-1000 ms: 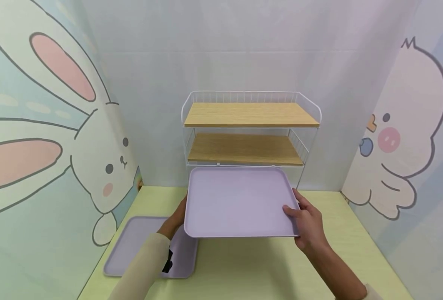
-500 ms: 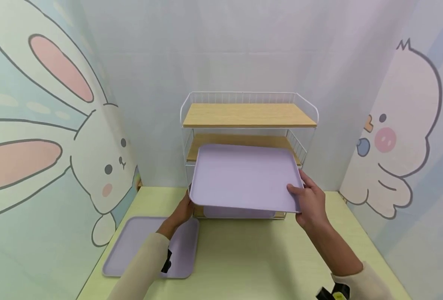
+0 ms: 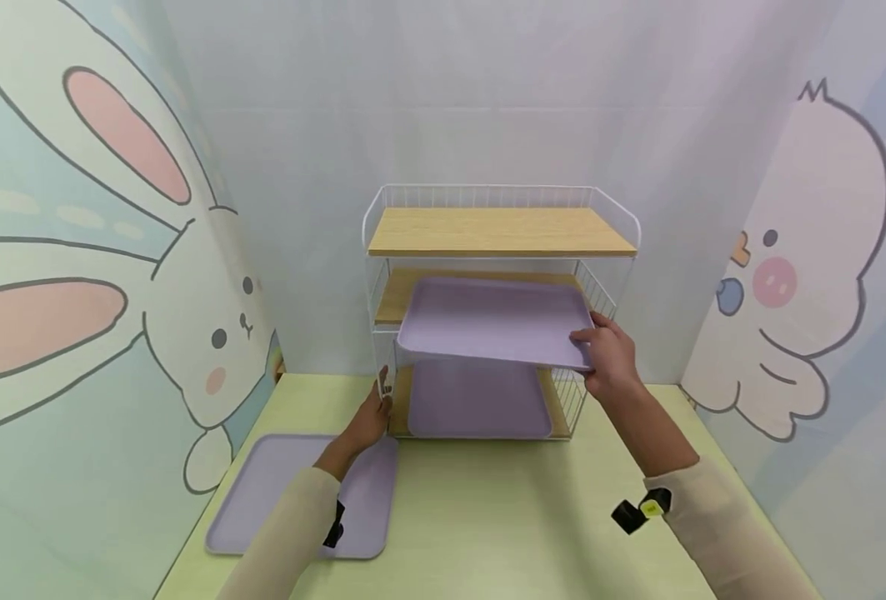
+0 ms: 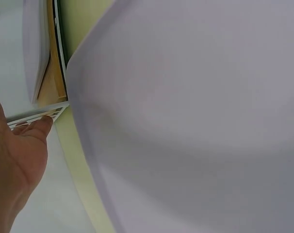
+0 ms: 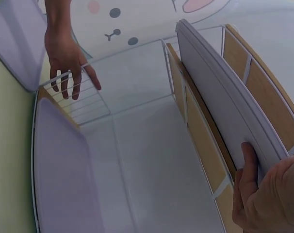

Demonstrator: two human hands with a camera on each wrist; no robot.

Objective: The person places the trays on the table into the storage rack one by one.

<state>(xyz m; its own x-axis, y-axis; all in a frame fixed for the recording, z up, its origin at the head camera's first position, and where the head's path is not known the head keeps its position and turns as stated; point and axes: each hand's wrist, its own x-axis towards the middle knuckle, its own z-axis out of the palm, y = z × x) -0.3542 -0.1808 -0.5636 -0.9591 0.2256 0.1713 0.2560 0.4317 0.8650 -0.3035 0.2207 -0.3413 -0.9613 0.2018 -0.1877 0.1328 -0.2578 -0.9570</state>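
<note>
A lilac tray (image 3: pixel 495 321) lies tilted, partly over the middle shelf (image 3: pixel 393 304) of a white wire rack with wooden shelves. My right hand (image 3: pixel 611 354) grips its right edge, thumb on the upper face. In the right wrist view the same tray (image 5: pixel 220 87) reaches between the middle and top boards. My left hand (image 3: pixel 371 417) is off this tray, at the rack's left wire side. Its fingers (image 5: pixel 64 85) hang fairly straight beside the wires in the right wrist view. A second lilac tray (image 3: pixel 480 400) lies on the bottom shelf (image 3: pixel 558 408).
Another lilac tray (image 3: pixel 262 483) lies on the pale yellow table (image 3: pixel 503 517) at the left, under my left forearm. The rack's top shelf (image 3: pixel 503 232) has a wire rail. Cartoon-printed curtains (image 3: pixel 150 292) stand close on both sides.
The held tray has moved forward and up to the middle shelf. My left hand has let go of it and stands by the rack's left side. The bottom-shelf tray shows more fully.
</note>
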